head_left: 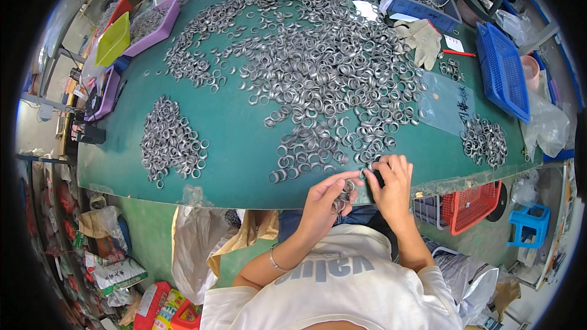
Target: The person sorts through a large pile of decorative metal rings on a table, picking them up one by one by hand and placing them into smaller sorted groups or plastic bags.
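Many grey metal rings (312, 67) lie in a broad heap over the green tabletop (238, 153). At the near edge of the table, my left hand (316, 211) is closed around several metal rings (342, 200), its index finger stretched to the right. My right hand (394, 186) is beside it with curled fingers, thumb and index pinching a small metal ring (362, 174) close to the left fingertip. The fingers partly hide that ring. A smaller pile of rings (171, 143) sits on the left, another pile (484, 142) on the right.
A clear plastic bag (447, 101), work gloves (422, 41) and a red pen (458, 53) lie at the right. Blue baskets (501, 73) line that edge; a blue bin (422, 0) stands behind. Pink (153, 27) and yellow-green trays (114, 40) are at the far left.
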The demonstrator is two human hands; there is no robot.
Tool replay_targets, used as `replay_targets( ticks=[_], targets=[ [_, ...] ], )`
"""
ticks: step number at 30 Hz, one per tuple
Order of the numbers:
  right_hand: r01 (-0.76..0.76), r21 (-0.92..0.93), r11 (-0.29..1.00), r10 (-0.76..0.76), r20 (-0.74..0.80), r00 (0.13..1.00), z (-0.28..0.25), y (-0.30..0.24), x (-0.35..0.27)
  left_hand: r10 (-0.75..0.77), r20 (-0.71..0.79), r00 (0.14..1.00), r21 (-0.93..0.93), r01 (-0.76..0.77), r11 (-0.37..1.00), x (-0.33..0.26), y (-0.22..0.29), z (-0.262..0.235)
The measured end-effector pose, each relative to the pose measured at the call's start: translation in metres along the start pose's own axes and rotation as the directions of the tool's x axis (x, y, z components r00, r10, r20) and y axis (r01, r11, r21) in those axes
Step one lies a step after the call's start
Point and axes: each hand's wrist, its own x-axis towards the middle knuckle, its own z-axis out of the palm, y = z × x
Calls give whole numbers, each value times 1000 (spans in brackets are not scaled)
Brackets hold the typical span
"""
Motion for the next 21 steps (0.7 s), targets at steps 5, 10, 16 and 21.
replay_targets(
  ticks=[5, 10, 16, 21],
  targets=[
    [-130, 405, 905, 176, -79, 981, 0, 8, -2, -154, 80, 985, -166, 166, 972, 0, -3, -17],
    [-492, 795, 354, 414, 338, 845, -4, 3, -7, -203, 10, 979, -151, 202, 968, 3, -6, -14],
    [-567, 785, 248, 266, 508, 819, -5, -17, -17, 83, -13, 996, 243, -78, 967, -7, -2, 9],
    [-364, 736, 570, 232, 281, 931, -8, -19, -8, 88, -26, 996, 242, -79, 967, -2, -6, -11]
  ],
)
